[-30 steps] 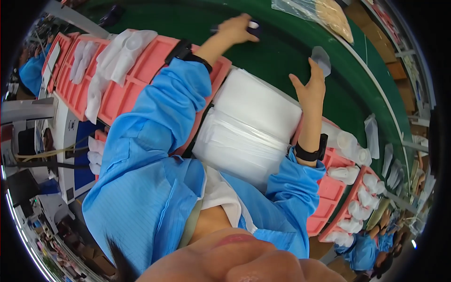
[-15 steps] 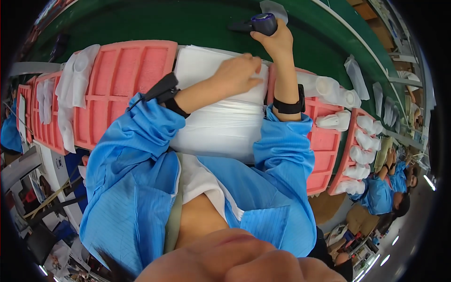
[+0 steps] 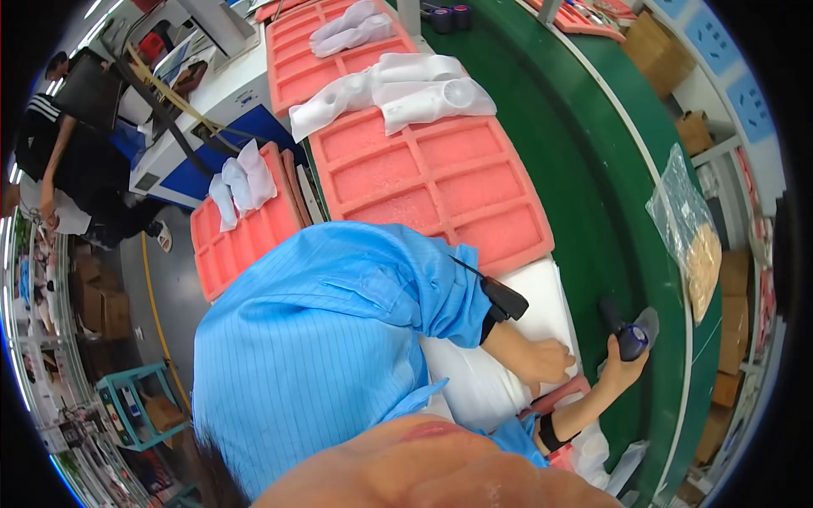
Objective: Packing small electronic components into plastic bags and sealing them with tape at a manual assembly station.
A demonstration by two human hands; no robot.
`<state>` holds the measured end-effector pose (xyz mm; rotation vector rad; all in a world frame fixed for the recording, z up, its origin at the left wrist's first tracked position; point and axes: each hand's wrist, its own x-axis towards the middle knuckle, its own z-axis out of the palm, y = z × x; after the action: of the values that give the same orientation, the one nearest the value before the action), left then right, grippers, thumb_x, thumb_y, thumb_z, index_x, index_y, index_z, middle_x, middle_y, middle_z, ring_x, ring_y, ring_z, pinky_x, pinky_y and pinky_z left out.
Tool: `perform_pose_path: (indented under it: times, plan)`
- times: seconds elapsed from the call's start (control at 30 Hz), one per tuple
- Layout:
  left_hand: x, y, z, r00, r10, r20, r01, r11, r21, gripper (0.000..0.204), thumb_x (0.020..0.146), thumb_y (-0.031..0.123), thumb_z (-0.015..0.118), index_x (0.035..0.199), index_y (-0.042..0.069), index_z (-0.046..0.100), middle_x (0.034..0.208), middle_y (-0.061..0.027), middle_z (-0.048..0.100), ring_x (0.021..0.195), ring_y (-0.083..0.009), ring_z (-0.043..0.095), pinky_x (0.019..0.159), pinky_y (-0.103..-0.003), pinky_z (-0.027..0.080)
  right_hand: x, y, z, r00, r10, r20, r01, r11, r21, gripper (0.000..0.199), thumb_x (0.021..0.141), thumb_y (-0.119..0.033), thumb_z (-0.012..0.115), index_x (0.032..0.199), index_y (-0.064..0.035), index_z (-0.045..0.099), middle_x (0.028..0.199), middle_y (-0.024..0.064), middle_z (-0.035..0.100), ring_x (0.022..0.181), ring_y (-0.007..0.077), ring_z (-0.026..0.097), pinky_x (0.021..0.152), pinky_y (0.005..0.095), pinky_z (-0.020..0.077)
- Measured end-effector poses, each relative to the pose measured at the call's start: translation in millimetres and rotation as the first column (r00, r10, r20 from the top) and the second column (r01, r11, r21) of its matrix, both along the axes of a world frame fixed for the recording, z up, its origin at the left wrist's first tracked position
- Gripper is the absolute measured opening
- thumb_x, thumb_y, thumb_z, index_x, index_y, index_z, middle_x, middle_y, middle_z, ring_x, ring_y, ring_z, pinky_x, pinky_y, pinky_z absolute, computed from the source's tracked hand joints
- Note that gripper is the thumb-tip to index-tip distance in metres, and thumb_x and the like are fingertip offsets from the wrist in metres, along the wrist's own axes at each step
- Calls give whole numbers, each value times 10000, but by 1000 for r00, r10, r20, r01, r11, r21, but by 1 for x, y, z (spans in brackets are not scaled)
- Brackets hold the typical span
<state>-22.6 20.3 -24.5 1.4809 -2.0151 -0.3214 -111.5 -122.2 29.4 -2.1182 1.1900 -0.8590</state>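
Observation:
My right hand [image 3: 622,371] grips the round head of a dark hair dryer [image 3: 633,341] with a purple ring, over the green surface. Its handle points away from the hand. A translucent pouch [image 3: 649,322] shows just beyond the head; whether my fingers touch it I cannot tell. My left hand [image 3: 542,362] rests on a stack of white pouches or sheets [image 3: 533,292], its fingers loosely bent and apart from the thumb. No object shows in it. Beside the stack lies a pink foam tray [image 3: 487,229] with rectangular compartments.
Wrapped white items [image 3: 436,97] lie across the far end of the tray. Further dark devices [image 3: 449,17] stand at the far end of the green surface [image 3: 584,178]. A clear bag [image 3: 690,229] hangs over the right rail. A person [image 3: 76,161] stands at far left.
My view has swung to the left, bringing more foam trays and the aisle into sight. The right hand still holds the hair dryer; the left is still over the white stack.

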Motion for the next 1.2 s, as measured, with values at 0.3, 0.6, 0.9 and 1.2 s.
perform_pose_path:
  times: [0.3, 0.6, 0.9, 1.2]
  plan:
    - [3, -11, -9, 997, 8, -72, 0, 994, 111, 298, 629, 323, 737, 769, 66, 682, 870, -139, 585, 831, -323, 597, 660, -406, 480, -5, -4, 7, 998, -35, -61, 35, 999, 1, 578, 642, -162, 795, 1116, 47, 539, 1003, 137, 600, 875, 221, 569, 833, 330, 452]
    - [2, -3, -6, 997, 1, 71, -6, 998, 66, 293, 595, 303, 745, 775, 79, 688, 958, -153, 630, 932, -310, 600, 731, -412, 499, 8, 6, 11, 986, -67, -151, 46, 990, -136, 641, 622, -270, 812, 1141, 13, 564, 1020, 163, 631, 927, 250, 599, 844, 332, 456]
    - [51, -18, 7, 800, -8, -600, 235, 924, 302, 147, 786, 198, 684, 808, 59, 644, 793, -74, 630, 674, -196, 582, 588, -332, 460, -42, 27, 89, 986, -110, 125, 87, 980, 180, 594, 563, -162, 810, 1082, 12, 581, 923, 86, 631, 815, 170, 589, 752, 280, 467]
    - [79, -17, 62, 616, 50, -786, 224, 946, 235, 129, 853, 155, 637, 815, 36, 603, 756, 13, 604, 616, -71, 512, 581, -211, 425, -84, 56, 115, 942, 181, 283, -232, 959, 160, 548, 561, -29, 750, 1080, -3, 576, 916, 43, 617, 814, 135, 572, 767, 255, 451]
